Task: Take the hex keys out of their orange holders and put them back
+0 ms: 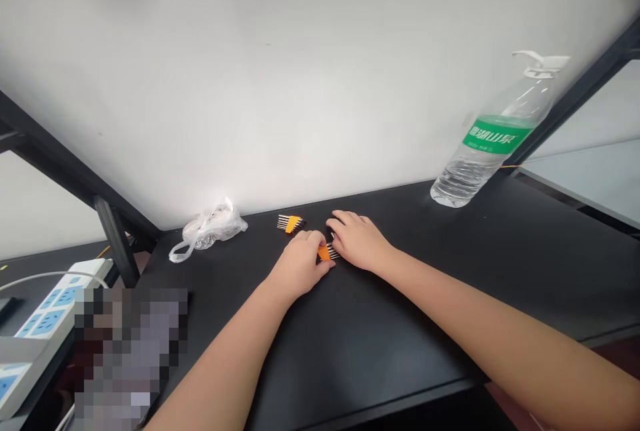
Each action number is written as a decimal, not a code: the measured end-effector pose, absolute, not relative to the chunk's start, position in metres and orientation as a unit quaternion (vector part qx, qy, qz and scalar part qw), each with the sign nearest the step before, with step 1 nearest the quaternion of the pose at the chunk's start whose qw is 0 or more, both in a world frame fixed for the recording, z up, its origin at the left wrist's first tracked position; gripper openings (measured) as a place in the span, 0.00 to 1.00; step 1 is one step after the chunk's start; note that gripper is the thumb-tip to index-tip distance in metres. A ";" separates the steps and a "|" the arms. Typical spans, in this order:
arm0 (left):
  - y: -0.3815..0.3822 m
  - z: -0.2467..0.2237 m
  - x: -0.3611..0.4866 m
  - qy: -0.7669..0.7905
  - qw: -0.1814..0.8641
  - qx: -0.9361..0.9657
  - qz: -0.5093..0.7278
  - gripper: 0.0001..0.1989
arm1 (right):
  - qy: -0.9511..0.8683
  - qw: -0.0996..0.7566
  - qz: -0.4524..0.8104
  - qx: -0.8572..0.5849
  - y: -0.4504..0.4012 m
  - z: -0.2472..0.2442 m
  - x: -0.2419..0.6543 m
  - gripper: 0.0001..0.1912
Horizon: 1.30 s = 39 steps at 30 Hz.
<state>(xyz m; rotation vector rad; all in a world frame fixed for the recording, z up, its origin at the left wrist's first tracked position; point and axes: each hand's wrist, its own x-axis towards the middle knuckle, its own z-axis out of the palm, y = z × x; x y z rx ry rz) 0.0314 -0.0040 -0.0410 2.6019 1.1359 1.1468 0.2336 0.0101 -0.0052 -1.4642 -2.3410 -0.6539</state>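
Note:
Near the middle of the black table, my left hand (303,259) is closed on an orange holder (324,253) with several thin metal pieces sticking out to the right. My right hand (357,239) is just right of it, fingers bent over the ends of the metal pieces; what its fingertips hold, if anything, is hidden. A second orange holder (293,224) with several metal pieces and dark ends lies behind my left hand, touched by neither hand.
A clear plastic bag (215,226) lies at the back left. A large water bottle (487,141) with a green label stands at the back right, near the wall. A white power strip (53,314) and a pixelated area are at the left.

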 end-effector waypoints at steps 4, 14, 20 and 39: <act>-0.004 -0.042 0.032 0.372 0.045 0.844 0.383 0.16 | -0.828 0.169 -0.202 -0.495 0.010 -0.004 0.240 0.17; -0.003 -0.043 0.030 0.368 0.046 0.846 0.382 0.17 | -0.854 0.175 -0.189 -0.453 0.001 -0.006 0.247 0.22; -0.002 -0.044 0.032 0.365 0.043 0.848 0.381 0.17 | -0.863 0.139 -0.228 -0.430 -0.003 -0.009 0.253 0.23; -0.001 -0.044 0.032 0.367 0.047 0.847 0.381 0.21 | -0.868 0.205 -0.133 -0.432 0.003 -0.011 0.247 0.23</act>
